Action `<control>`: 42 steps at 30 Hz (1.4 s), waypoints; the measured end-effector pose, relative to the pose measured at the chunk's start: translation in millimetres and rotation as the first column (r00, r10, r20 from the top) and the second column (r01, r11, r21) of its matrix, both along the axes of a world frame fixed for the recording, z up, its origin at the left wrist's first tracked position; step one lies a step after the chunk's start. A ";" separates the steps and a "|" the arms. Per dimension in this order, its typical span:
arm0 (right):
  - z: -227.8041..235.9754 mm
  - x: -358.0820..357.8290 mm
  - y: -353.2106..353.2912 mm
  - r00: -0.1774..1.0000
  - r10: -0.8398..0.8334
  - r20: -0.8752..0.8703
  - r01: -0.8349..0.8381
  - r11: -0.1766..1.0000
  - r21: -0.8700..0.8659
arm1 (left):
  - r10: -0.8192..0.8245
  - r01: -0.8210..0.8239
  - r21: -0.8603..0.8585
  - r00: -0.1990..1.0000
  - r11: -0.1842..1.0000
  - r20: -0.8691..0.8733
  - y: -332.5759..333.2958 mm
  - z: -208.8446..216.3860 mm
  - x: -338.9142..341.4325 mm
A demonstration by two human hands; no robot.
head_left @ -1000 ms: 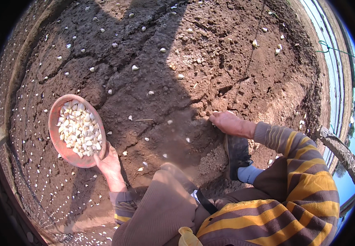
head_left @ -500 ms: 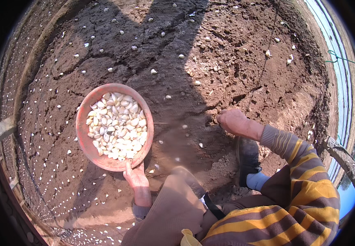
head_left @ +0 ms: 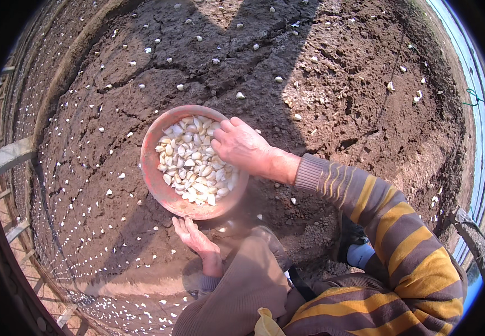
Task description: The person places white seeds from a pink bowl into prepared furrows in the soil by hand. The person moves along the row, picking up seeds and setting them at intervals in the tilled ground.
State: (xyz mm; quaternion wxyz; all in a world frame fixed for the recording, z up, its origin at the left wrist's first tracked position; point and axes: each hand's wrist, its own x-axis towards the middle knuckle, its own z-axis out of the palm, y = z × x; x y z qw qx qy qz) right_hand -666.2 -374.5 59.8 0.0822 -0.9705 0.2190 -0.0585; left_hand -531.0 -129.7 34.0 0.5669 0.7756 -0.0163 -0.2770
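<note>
A round reddish bowl (head_left: 150,173) heaped with pale garlic cloves (head_left: 189,162) is in front of me, left of the middle. My right hand (head_left: 242,145) reaches over its right rim, fingers bent down among the cloves and closed. The fingertips are hidden, so what they hold does not show. My left hand (head_left: 197,241) lies just below the bowl's near rim, fingers stretched and apart, with the tips at or very close to the rim. Whether they touch it I cannot tell.
Brown cracked soil (head_left: 337,106) bears many scattered cloves, dense at lower left. My bent knee (head_left: 242,269) is close below the bowl. My dark shoe (head_left: 350,238) rests on the soil to the right. Grey posts (head_left: 13,157) stand at the left, another post (head_left: 472,238) at the right.
My right hand has moved left from the soil to the bowl's cloves. The bowl appears farther right in view. My left hand's fingers have come off their grip on the rim.
</note>
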 end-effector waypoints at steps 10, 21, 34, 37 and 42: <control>-6.6 10.1 -9.7 0.994 -0.016 0.105 0.007 0.996 0.089 | -0.809 0.691 0.532 0.133 0.490 0.573 -102.0 -2.3 6.1; -13.1 -205.9 -12.6 0.845 -0.458 -0.275 0.507 0.526 0.683 | -0.833 0.693 0.640 -0.103 0.331 0.543 -117.7 -21.5 -7.4; -68.0 -212.4 50.6 0.907 -0.380 -0.180 0.420 0.837 0.350 | -0.701 0.710 0.324 0.328 0.625 0.633 -113.2 1.2 -31.1; -68.5 -206.0 50.4 0.908 -0.387 -0.162 0.419 0.852 0.314 | -0.704 0.757 0.209 0.416 0.619 0.576 -108.9 12.9 -45.3; -75.2 -214.4 60.4 0.857 -0.502 -0.115 0.481 0.701 0.526 | -0.711 0.774 0.155 0.455 0.613 0.537 -102.6 18.7 -60.0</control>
